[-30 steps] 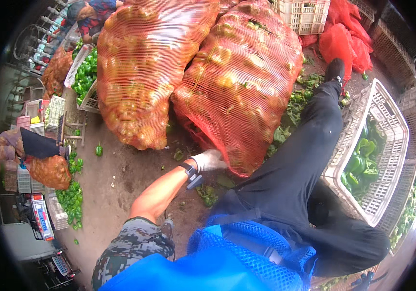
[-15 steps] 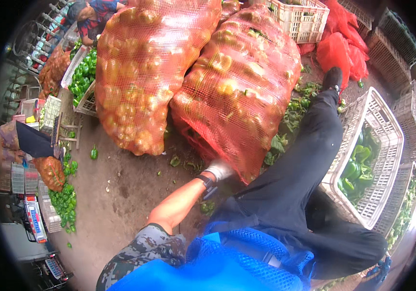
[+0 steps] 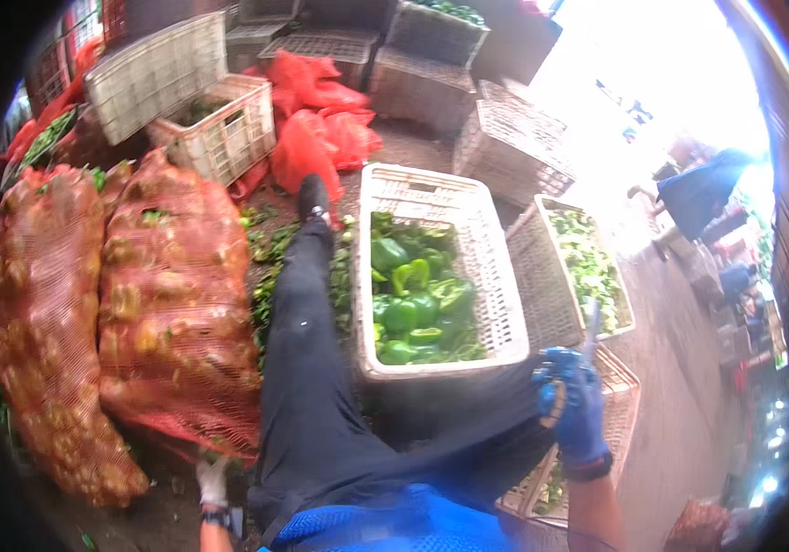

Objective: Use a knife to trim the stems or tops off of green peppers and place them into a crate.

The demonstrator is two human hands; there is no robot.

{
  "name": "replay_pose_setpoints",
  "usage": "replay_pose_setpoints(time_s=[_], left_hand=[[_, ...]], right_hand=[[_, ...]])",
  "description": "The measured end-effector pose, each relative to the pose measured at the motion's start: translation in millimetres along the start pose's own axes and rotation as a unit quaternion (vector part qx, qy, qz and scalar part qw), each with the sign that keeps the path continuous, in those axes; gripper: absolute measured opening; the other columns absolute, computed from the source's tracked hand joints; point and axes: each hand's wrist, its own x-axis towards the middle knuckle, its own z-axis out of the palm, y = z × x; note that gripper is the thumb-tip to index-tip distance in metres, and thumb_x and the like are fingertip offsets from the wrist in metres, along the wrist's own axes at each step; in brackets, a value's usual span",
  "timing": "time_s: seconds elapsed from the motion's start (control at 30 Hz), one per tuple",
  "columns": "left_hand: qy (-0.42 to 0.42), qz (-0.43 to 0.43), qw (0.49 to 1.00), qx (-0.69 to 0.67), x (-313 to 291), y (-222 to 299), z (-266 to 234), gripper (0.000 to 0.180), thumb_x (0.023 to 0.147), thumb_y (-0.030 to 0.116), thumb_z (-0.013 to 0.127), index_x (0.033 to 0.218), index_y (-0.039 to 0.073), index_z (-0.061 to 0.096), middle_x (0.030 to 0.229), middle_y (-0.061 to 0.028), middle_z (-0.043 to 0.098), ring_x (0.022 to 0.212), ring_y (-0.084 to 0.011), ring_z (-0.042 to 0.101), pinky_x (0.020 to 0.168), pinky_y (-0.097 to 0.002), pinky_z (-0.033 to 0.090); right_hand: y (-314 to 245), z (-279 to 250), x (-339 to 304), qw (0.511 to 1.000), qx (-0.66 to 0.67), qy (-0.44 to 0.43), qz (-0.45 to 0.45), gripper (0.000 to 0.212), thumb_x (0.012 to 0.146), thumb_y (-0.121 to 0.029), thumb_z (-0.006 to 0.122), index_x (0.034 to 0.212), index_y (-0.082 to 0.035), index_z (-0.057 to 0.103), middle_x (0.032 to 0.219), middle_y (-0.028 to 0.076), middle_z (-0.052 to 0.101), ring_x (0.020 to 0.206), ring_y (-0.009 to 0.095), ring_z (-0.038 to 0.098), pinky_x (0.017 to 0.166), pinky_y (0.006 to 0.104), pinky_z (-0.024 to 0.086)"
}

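At 7 o'clock, the left hand (image 3: 212, 480) is at the low end of a red net bag (image 3: 178, 304); I cannot tell if its fingers grip. At 4 o'clock, the right hand (image 3: 574, 403) has fingers round a thin tool (image 3: 591, 329), pointing up, maybe for safety. The white crate (image 3: 497, 271) of green peppers (image 3: 404, 315) sits mid-view, likely for easy reach.
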Motion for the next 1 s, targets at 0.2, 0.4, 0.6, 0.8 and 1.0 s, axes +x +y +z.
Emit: replay_pose_setpoints(time_s=[0.2, 0.4, 0.6, 0.8, 1.0], left_hand=[[0.046, -0.143, 0.886, -0.438, -103.2, 72.1, -79.4, 0.053, 0.103, 0.045, 0.057, 0.149, 0.02, 0.054, 0.147, -0.0053, 0.059, 0.132, -0.0291, 0.059, 0.11, -0.0607, 0.049], [-0.064, -0.039, 0.896, -0.438, -89.4, 272.7, -12.2, 0.065, 0.091, 0.039, 0.071, 0.145, 0.005, 0.056, 0.128, -0.0177, 0.07, 0.109, -0.0414, 0.072, 0.092, -0.0483, 0.059], [-0.102, 0.088, 0.948, -0.287, -78.6, 371.2, 49.0, 0.089, 0.077, 0.015, 0.082, 0.154, 0.004, 0.04, 0.139, -0.0113, 0.058, 0.13, -0.0237, 0.058, 0.113, -0.0421, 0.047], [-0.156, 0.304, 0.94, -0.025, -47.1, 403.7, 133.7, 0.098, 0.068, 0.007, 0.088, 0.154, 0.005, 0.041, 0.142, -0.0132, 0.054, 0.133, -0.0253, 0.053, 0.117, -0.0402, 0.042], [-0.178, 0.454, 0.87, 0.077, -38.6, 424.7, 200.3, 0.089, 0.075, 0.004, 0.086, 0.153, 0.005, 0.043, 0.148, -0.0213, 0.053, 0.14, -0.0397, 0.054, 0.116, -0.0442, 0.047]], right_hand=[[20.6, 30.3, 23.4, 0.976, 0.064, -0.132, 0.161, 0.036, 0.115, -0.029, 0.047, 0.127, 0.0, 0.064, 0.08, 0.005, 0.066, 0.057, 0.01, 0.057, 0.051, 0.0244, 0.049], [14.9, 47.9, 28.6, 0.981, -0.071, -0.142, 0.107, 0.03, 0.108, -0.026, 0.063, 0.128, -0.003, 0.066, 0.069, -0.007, 0.052, 0.047, 0.001, 0.041, 0.04, 0.0189, 0.03], [-2.0, 135.0, -4.1, 0.965, -0.063, -0.245, 0.073, 0.041, 0.105, -0.016, 0.066, 0.144, -0.004, 0.06, 0.089, 0.002, 0.067, 0.064, 0.004, 0.056, 0.056, 0.0199, 0.046], [26.7, 154.8, -20.8, 0.937, -0.067, -0.333, 0.084, 0.056, 0.103, -0.013, 0.069, 0.155, -0.006, 0.051, 0.094, -0.002, 0.063, 0.069, 0.003, 0.053, 0.06, 0.0212, 0.045], [73.3, 165.0, 8.3, 0.967, -0.015, -0.254, -0.032, 0.059, 0.095, -0.024, 0.081, 0.143, 0.002, 0.06, 0.104, 0.002, 0.071, 0.083, 0.005, 0.063, 0.075, 0.0221, 0.052]])
